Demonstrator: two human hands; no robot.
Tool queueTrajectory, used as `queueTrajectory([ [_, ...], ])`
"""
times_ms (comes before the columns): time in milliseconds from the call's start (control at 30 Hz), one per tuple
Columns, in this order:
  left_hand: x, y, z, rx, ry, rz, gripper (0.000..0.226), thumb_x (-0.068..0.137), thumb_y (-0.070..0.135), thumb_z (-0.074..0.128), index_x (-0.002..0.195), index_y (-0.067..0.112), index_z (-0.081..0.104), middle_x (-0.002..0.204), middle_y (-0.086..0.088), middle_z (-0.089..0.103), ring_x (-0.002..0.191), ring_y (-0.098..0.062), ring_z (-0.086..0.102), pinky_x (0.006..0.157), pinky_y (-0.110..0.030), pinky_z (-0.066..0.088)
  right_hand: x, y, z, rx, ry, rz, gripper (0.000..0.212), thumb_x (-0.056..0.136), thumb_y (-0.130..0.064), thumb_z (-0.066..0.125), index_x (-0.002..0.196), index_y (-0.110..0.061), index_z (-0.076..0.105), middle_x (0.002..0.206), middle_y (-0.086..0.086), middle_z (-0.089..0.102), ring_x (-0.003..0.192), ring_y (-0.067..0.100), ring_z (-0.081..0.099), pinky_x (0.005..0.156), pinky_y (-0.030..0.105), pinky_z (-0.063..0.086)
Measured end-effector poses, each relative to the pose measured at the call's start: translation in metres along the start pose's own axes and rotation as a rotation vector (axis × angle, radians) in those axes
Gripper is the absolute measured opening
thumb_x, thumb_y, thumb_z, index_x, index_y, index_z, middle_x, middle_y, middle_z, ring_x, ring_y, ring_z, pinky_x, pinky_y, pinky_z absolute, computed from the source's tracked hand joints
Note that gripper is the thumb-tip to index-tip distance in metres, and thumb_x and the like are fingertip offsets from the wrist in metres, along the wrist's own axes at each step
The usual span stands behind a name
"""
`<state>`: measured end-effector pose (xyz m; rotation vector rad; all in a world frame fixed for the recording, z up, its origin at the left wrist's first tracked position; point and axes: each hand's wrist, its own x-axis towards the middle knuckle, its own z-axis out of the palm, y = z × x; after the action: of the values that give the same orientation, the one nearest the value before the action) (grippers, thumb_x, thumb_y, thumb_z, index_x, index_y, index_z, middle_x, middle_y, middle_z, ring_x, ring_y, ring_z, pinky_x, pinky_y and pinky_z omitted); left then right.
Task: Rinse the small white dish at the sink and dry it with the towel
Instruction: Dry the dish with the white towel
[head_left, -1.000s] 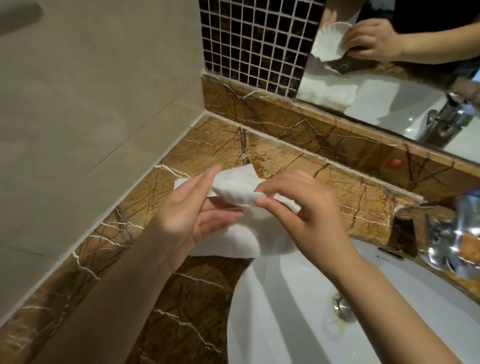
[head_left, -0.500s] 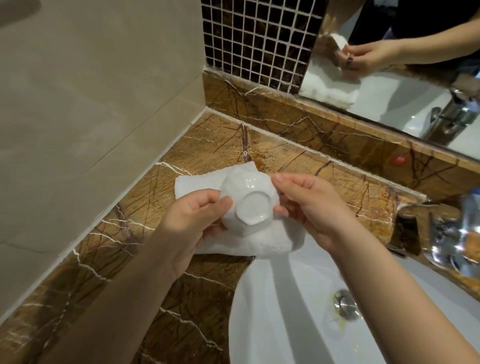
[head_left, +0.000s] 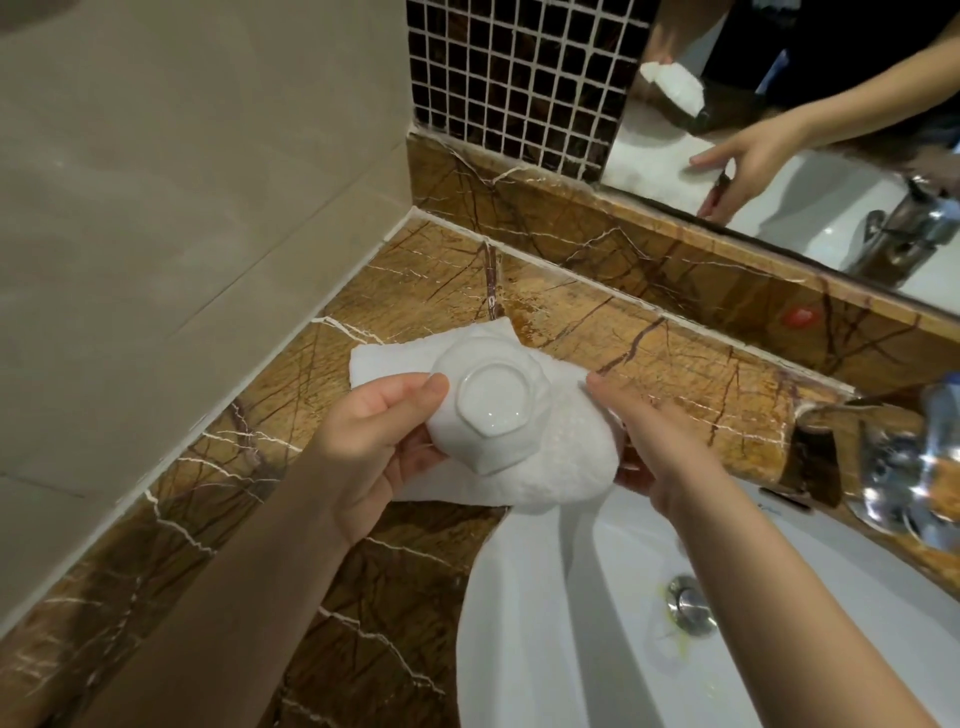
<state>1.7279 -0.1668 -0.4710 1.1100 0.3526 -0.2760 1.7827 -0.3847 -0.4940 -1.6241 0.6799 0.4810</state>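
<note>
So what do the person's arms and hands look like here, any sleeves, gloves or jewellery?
Both forearms are bare right to the frame's bottom edge: no sleeve or cuff shows. The left hand and right hand wear no gloves, and I see no ring, watch or bracelet. Nails look short and plain. The mirror reflects a bare forearm against dark clothing.

Bathroom vanity, domestic or hotel type. White ceramic basin (head_left: 545, 623) with chrome drain plug (head_left: 691, 605) below the fingers (head_left: 602, 387). Chrome tap (head_left: 904, 467) to their right. Brown veined marble counter (head_left: 291, 395) beneath and beyond the fingertips. Wall mirror (head_left: 779, 130) above them; dark mosaic tiles (head_left: 514, 83) and beige wall tiles (head_left: 182, 182) on the left.
</note>
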Motion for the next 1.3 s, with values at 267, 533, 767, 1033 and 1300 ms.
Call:
queueTrajectory([
  [267,-0.001,0.015,-0.002,0.066,0.065,0.009,0.031,0.070,0.024,0.065,0.091,0.002,0.073,0.088,-0.014,0.075,0.072,-0.017,0.071,0.052,-0.020,0.055,-0.021,-0.018,0.006,0.167,-0.011,-0.294,0.019,0.076,-0.014,0.074,0.089,-0.006,0.062,0.091,0.012,0.073,0.074,0.025,0.069,0.066,0.047,0.056],
  [533,-0.002,0.015,0.009,0.062,0.129,0.033,0.015,0.077,0.013,0.065,0.074,0.001,0.074,0.061,-0.006,0.071,0.047,-0.008,0.064,0.040,-0.013,0.046,-0.059,-0.019,0.052,-0.372,0.001,-0.977,0.030,0.080,-0.017,0.058,0.106,-0.031,0.063,0.100,-0.016,0.066,0.088,0.001,0.059,0.072,0.024,0.049],
  [767,0.001,0.004,0.018,-0.178,0.243,-0.038,0.024,0.085,0.008,0.060,0.102,-0.009,0.064,0.064,-0.006,0.071,0.045,-0.007,0.063,0.043,-0.015,0.048,-0.050,-0.001,0.049,-0.444,0.040,-0.990,0.042,0.082,-0.011,0.048,0.118,-0.026,0.064,0.103,-0.006,0.072,0.090,0.012,0.063,0.073,0.034,0.050],
  [1033,0.006,-0.003,0.032,-0.528,0.345,0.043,0.036,0.086,0.007,0.059,0.119,-0.007,0.053,0.110,-0.021,0.068,0.096,-0.027,0.069,0.085,-0.037,0.055,-0.056,0.014,0.048,-0.331,0.103,-0.952,0.040,0.087,-0.012,0.054,0.124,-0.024,0.062,0.105,-0.014,0.068,0.092,-0.001,0.058,0.077,0.026,0.048],
  [1300,-0.001,-0.021,0.041,-0.476,0.239,0.026,0.034,0.090,0.007,0.053,0.124,0.001,0.054,0.112,-0.019,0.068,0.102,-0.027,0.067,0.095,-0.040,0.050,-0.062,0.021,0.052,-0.325,0.175,-0.952,0.039,0.089,-0.009,0.052,0.122,-0.026,0.061,0.106,-0.006,0.072,0.093,0.009,0.060,0.074,0.036,0.051],
])
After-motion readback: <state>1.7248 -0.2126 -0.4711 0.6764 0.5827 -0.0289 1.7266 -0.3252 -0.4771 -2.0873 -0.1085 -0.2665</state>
